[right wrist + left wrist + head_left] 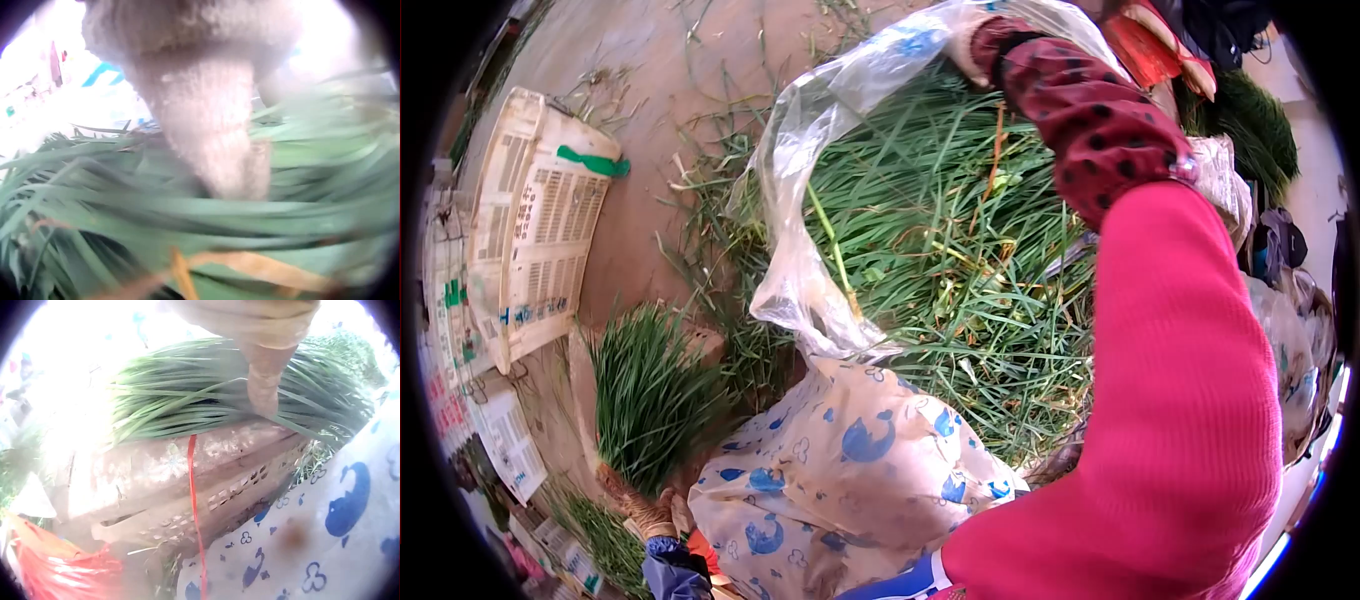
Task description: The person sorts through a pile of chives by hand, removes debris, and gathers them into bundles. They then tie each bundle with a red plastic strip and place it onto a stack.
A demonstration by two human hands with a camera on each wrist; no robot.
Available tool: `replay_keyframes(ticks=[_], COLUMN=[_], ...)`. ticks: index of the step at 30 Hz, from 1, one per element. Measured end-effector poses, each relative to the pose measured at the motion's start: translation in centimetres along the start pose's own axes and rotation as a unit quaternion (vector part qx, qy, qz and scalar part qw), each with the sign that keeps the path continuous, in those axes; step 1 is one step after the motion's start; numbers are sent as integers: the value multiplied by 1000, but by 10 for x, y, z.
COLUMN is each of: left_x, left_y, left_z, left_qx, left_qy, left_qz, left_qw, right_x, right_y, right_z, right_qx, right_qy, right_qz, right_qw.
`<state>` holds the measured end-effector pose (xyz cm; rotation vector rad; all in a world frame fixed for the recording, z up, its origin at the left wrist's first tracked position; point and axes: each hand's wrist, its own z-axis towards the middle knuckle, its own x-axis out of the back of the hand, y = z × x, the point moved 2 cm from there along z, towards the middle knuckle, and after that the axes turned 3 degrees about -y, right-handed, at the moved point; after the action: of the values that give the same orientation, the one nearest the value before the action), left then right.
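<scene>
My left hand (640, 508), in a worn glove, grips the near end of a bunch of garlic chives (650, 390). In the left wrist view its thumb (264, 394) lies over the long leaves, which rest on a worn crate (244, 469) with a red string (192, 481) down its side. My right hand (968, 48), also gloved, reaches to the far edge of a large heap of chives (930, 200) inside a clear plastic bag (785, 190). Up close, a gloved digit (209, 137) sinks among the leaves; its tip is hidden, and I cannot tell whether they are grasped.
A whale-print apron (840, 470) covers my lap between the bunch and the bag. On the wet floor (670, 60) stands a pale plastic crate (540, 230) with green tape. Loose leaves lie around the bag. Red plastic (62, 556) sits beside the worn crate.
</scene>
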<state>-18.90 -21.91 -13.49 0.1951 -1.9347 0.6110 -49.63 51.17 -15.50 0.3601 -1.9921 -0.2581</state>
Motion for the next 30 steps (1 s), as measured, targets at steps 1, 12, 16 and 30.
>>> replay_keyframes(ticks=[1, 12, 16, 30], left_x=[-6, -41, 15, 170], left_y=[-9, -66, -5, 234], left_z=[-2, -1, -13, -106], left_qx=[-27, -216, -340, -511], left_qy=[35, 228, 289, 253], left_qz=[-22, -104, -188, -44], left_qw=[999, 944, 875, 820], right_x=[-1, 41, 82, -56], right_y=[1, -15, -56, -132], right_z=[1, -66, -149, -186], right_qx=[7, 39, 31, -82], right_qy=[-3, 52, 134, 279], right_qz=[-5, -57, -85, 51], right_qw=[1000, 996, 987, 955])
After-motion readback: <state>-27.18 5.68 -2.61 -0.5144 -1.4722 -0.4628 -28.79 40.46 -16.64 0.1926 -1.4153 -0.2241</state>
